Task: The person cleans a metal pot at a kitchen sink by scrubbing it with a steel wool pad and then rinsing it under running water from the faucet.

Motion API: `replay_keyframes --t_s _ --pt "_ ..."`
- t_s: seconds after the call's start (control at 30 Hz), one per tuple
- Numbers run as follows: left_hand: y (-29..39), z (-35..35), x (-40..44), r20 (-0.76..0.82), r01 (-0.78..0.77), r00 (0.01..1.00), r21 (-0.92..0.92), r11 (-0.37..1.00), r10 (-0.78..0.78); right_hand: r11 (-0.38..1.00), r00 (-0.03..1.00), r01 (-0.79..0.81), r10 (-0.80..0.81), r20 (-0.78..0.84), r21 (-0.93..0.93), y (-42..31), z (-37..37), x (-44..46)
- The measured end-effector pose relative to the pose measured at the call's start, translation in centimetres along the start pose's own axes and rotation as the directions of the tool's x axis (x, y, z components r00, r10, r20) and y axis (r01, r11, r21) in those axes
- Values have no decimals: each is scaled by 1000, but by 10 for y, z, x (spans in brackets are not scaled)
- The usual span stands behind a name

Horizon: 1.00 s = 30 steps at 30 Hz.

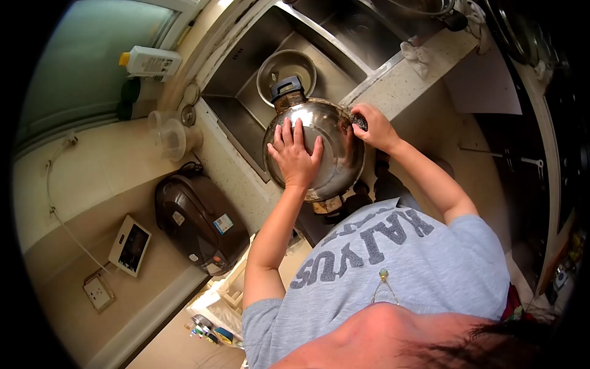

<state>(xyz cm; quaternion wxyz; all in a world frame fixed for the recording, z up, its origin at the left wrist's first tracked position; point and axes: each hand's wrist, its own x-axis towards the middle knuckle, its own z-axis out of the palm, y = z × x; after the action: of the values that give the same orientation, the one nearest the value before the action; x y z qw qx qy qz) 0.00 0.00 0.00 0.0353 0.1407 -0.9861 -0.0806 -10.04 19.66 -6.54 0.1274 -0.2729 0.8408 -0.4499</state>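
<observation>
A shiny steel pot (335,144) with dark handles is tipped over the sink's near edge, its round base facing up toward me. My left hand (295,150) lies flat on that base, fingers spread. At the pot's right rim, my right hand (376,126) is closed around a dark, rough steel wool scourer (359,122). One black pot handle (287,86) points into the sink; brownish stains show near it and near the opposite handle (327,205). Behind the pot, a round metal basin (270,64) sits in the sink, partly covered by the handle.
The double steel sink (236,101) has a divider (344,52). A brown rice cooker (200,215) stands on the left counter, near clear plastic cups (172,140). A white bottle (153,62) is on the window ledge. A crumpled white cloth (416,58) lies on the right counter edge.
</observation>
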Motion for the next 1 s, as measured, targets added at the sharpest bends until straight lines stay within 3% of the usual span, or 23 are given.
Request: replay_keyframes --t_s 0.07,0.17,0.23,0.3,0.43,0.5,0.67,0.77,0.8,0.83,0.93,0.97,1.0 --pt "1 -2 -3 -13 -9 1000 15 1000 10 987 983 116 -99 -155 108 1 0 0" --pt "3 1 -2 -2 0 1000 5 1000 0 994 995 94 -96 35 63 12 -11 -1" --pt "6 0 -5 14 4 1000 0 1000 -4 993 994 82 -88 70 79 12 -10 -2" --pt "9 1 -6 21 15 1000 -2 1000 -15 997 983 72 -66 173 -28 15 -8 14" --pt "3 -2 0 -6 -3 1000 23 1000 3 986 980 167 -164 112 -20 9 9 65" --pt "0 -4 2 -6 -12 1000 33 999 13 978 972 140 -106 208 -156 1 3 66" --pt "4 -3 1 18 14 1000 17 1000 -14 908 942 280 -197 272 -311 1 -7 54" --pt "3 -3 2 -12 5 1000 16 1000 -4 969 973 170 -137 184 -177 8 17 92" --pt "2 -1 1 -11 4 1000 27 1000 -4 923 942 303 -253 220 -236 4 12 92" --pt "0 -1 1 -2 -1 1000 38 999 1 925 943 301 -253 215 -232 5 7 87" --pt "1 -3 7 -18 -4 1000 33 999 5 873 838 448 -335 430 -194 13 -13 84" --pt "4 -2 1 -6 5 1000 28 1000 -5 874 831 448 -329 449 -188 14 -9 86" --pt "4 -3 -3 3 14 1000 30 999 -14 932 893 317 -231 386 -176 12 2 94"
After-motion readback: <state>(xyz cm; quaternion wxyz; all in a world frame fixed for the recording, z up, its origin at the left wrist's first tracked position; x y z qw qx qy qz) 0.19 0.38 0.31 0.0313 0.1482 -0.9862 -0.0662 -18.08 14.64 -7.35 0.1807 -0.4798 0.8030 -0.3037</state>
